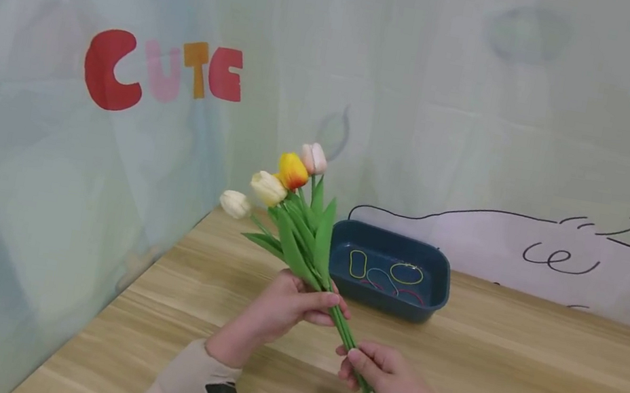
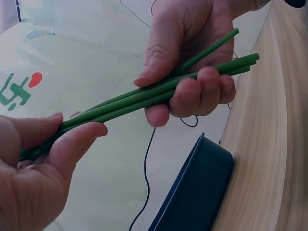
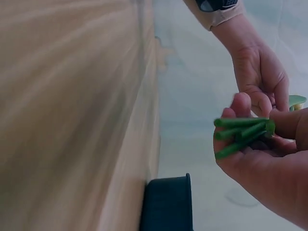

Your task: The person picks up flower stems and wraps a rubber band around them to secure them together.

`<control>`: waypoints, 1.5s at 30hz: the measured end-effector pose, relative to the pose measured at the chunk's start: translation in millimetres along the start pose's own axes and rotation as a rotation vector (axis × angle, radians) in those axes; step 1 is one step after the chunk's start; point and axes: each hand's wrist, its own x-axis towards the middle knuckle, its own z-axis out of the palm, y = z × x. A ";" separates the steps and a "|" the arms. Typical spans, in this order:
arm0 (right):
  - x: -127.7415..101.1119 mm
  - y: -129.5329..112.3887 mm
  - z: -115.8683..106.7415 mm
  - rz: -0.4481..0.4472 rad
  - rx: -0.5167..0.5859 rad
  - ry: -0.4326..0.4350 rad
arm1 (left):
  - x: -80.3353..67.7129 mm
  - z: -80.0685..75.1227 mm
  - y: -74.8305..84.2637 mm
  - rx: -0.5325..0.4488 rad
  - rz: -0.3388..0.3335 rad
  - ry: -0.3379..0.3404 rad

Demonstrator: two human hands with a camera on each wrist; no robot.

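A bunch of tulips (image 1: 302, 239) with white, cream, orange-yellow and pale pink heads slants over the table, blooms toward the upper left. My left hand (image 1: 279, 306) grips the green stems just below the leaves. Lower down, my right hand (image 1: 399, 383) holds the same stems between thumb and curled fingers. In the left wrist view the stems (image 2: 120, 107) run from one hand to the other, one splaying apart from the rest. Cut stem ends (image 3: 236, 134) stick out past the right hand in the right wrist view.
Behind the hands, a dark blue basin (image 1: 364, 296) stands on the wooden table (image 1: 521, 380) near the back wall. Several thin loops, among them a yellow loop (image 1: 407, 265), lie inside it. A printed cloth (image 1: 328, 34) hangs behind and at the left.
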 end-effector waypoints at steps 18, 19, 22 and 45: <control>20.3 -43.8 -65.4 -0.060 -0.385 0.127 | -2.5 -5.6 8.9 -0.021 0.070 0.014; 22.4 -45.1 -68.3 -0.067 -0.395 0.136 | -2.7 -5.5 9.5 -0.024 0.072 0.011; 29.2 -47.3 -77.4 -0.088 -0.428 0.164 | -2.9 -6.0 10.7 -0.029 0.077 0.007; 93.8 33.5 -120.9 0.134 -0.327 0.393 | -4.7 -6.9 14.3 -0.061 0.092 -0.012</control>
